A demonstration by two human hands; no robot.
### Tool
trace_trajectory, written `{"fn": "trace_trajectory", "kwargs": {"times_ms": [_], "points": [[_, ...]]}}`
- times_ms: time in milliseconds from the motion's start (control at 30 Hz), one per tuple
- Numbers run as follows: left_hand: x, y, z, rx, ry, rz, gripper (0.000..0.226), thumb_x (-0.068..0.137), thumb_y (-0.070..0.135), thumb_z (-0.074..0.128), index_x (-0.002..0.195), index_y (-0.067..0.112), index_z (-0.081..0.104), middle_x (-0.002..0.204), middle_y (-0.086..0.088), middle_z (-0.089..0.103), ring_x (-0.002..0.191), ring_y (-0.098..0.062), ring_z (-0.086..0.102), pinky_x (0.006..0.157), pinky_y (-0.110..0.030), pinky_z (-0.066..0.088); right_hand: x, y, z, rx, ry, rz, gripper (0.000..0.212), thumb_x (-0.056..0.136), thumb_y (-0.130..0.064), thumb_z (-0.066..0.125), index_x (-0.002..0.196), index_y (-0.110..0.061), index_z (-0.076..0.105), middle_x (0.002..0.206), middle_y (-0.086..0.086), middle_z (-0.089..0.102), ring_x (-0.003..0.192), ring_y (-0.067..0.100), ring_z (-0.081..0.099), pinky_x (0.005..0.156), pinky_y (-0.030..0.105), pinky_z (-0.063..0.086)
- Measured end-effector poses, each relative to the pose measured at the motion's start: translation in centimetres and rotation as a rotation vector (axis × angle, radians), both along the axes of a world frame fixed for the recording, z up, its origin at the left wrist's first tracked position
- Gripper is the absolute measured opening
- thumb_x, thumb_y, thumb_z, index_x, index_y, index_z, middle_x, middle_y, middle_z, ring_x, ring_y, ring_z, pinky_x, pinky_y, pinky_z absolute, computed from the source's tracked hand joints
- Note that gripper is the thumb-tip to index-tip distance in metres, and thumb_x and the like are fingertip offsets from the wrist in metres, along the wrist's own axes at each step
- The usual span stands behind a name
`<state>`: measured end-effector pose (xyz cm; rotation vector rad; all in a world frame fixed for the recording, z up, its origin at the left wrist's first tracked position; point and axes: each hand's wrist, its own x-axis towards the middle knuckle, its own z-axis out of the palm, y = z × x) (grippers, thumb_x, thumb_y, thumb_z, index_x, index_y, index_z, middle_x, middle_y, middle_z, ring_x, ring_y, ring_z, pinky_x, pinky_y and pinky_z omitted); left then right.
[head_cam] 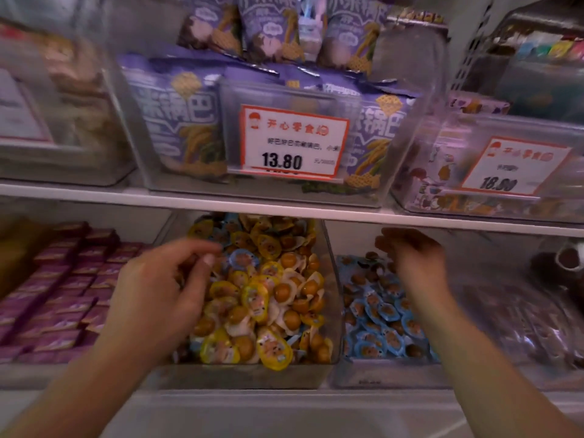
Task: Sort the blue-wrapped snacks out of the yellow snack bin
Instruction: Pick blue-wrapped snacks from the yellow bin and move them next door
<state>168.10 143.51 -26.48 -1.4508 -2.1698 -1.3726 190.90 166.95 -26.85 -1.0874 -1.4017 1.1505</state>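
Note:
The clear bin of yellow-wrapped snacks (331, 311) stands in the middle of the lower shelf. Among the yellow packs lies a blue-wrapped snack (241, 259), with more blue ones at the back (221, 233). My left hand (164, 289) hovers over the bin's left side, thumb and fingers pinched just left of that blue snack. Something brownish shows between the fingers, but I cannot tell if it is held. My right hand (410, 257) hangs over the neighbouring bin of blue-wrapped snacks (379, 314), fingers loosely curled downward with nothing visible in them.
A bin of purple boxes (63, 286) sits left of the yellow bin. To the far right are dark wrapped items (521, 317). The white shelf board (284, 207) runs low over the bins, carrying purple snack bags (177, 121) and price tags (292, 142).

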Motion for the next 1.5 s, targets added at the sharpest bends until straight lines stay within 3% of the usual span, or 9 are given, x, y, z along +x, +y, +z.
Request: {"fn": "trace_trajectory", "kwargs": {"times_ms": [100, 233, 467, 733, 833, 1000, 1133, 1300, 1500], "points": [[-3.1, -3.3, 0.2, 0.047, -0.029, 0.112, 0.018, 0.089, 0.026, 0.057, 0.101, 0.028, 0.070, 0.090, 0.007, 0.069, 0.086, -0.016, 0.066, 0.078, -0.040, 0.054, -2.4, -6.0, 1.1, 0.329, -0.159, 0.179, 0.028, 0.091, -0.005, 0.054, 0.087, -0.026, 0.072, 0.085, -0.007, 0.076, 0.088, 0.011, 0.071, 0.078, 0.021, 0.054], [-5.9, -7.3, -0.7, -0.061, -0.030, 0.120, 0.026, 0.087, 0.015, 0.062, 0.109, 0.024, 0.069, 0.107, 0.006, 0.061, 0.103, -0.013, 0.060, 0.091, -0.030, 0.047, -7.6, -13.4, 1.2, 0.597, -0.465, 0.568, 0.023, 0.089, -0.031, 0.054, 0.105, -0.034, 0.070, 0.101, -0.024, 0.067, 0.098, -0.005, 0.061, 0.079, 0.003, 0.042], [-6.3, -9.4, -1.9, -0.176, 0.000, -0.007, 0.027, 0.091, 0.025, 0.061, 0.116, 0.030, 0.067, 0.122, 0.015, 0.053, 0.113, -0.007, 0.055, 0.096, -0.029, 0.047, -18.1, -16.4, -2.9, 0.834, -1.056, 0.852, 0.059, 0.090, -0.045, 0.060, 0.141, -0.019, 0.047, 0.146, 0.002, 0.038, 0.133, 0.024, 0.038, 0.110, 0.037, 0.036], [-6.6, -8.5, -1.6, -0.109, -0.060, 0.012, 0.024, 0.092, 0.027, 0.060, 0.113, 0.033, 0.066, 0.116, 0.016, 0.056, 0.105, -0.007, 0.057, 0.090, -0.027, 0.048, -18.1, -13.2, -2.5, 0.831, -1.185, 0.777, 0.049, 0.072, -0.055, 0.067, 0.115, -0.032, 0.063, 0.107, -0.005, 0.053, 0.104, 0.017, 0.049, 0.087, 0.036, 0.049], [-6.6, -8.6, -1.6, -0.120, -0.070, 0.023, 0.023, 0.093, 0.029, 0.058, 0.114, 0.036, 0.065, 0.115, 0.017, 0.055, 0.105, -0.006, 0.057, 0.087, -0.022, 0.044, -17.0, -11.7, -1.2, 0.604, -1.108, 0.804, 0.028, 0.074, -0.046, 0.076, 0.097, -0.036, 0.066, 0.093, -0.017, 0.060, 0.087, 0.005, 0.059, 0.070, 0.013, 0.048], [-6.6, -8.5, -1.4, -0.138, -0.093, 0.011, 0.024, 0.094, 0.030, 0.056, 0.115, 0.036, 0.065, 0.115, 0.018, 0.054, 0.103, -0.005, 0.056, 0.086, -0.026, 0.050, -16.7, -10.9, 0.6, 0.423, -1.161, 0.873, 0.035, 0.078, -0.030, 0.077, 0.111, -0.031, 0.067, 0.112, -0.008, 0.069, 0.098, 0.009, 0.064, 0.088, 0.034, 0.056], [-6.0, -8.3, -1.2, -0.146, -0.085, -0.005, 0.025, 0.094, 0.028, 0.056, 0.117, 0.033, 0.066, 0.115, 0.015, 0.055, 0.104, -0.005, 0.057, 0.086, -0.022, 0.047, -18.4, -12.2, 0.8, 0.375, -1.244, 0.878, 0.063, 0.083, -0.038, 0.069, 0.141, -0.030, 0.049, 0.138, -0.006, 0.056, 0.117, 0.014, 0.058, 0.092, 0.025, 0.049], [-5.5, -8.0, -1.1, -0.152, -0.093, -0.016, 0.025, 0.095, 0.028, 0.056, 0.117, 0.032, 0.066, 0.114, 0.014, 0.055, 0.102, -0.005, 0.057, 0.086, -0.023, 0.046, -20.6, -14.6, -1.2, 0.561, -1.402, 0.834, 0.069, 0.079, -0.065, 0.062, 0.136, -0.030, 0.046, 0.126, -0.003, 0.063, 0.113, 0.022, 0.060, 0.079, 0.034, 0.044], [-5.3, -7.7, -1.1, -0.153, -0.106, -0.014, 0.026, 0.094, 0.028, 0.056, 0.118, 0.033, 0.065, 0.114, 0.016, 0.054, 0.102, -0.004, 0.056, 0.086, -0.024, 0.048, -21.3, -14.7, -2.8, 0.554, -1.292, 0.633, 0.061, 0.088, -0.054, 0.057, 0.135, -0.019, 0.043, 0.129, 0.012, 0.057, 0.119, 0.033, 0.055, 0.085, 0.040, 0.046]]}}
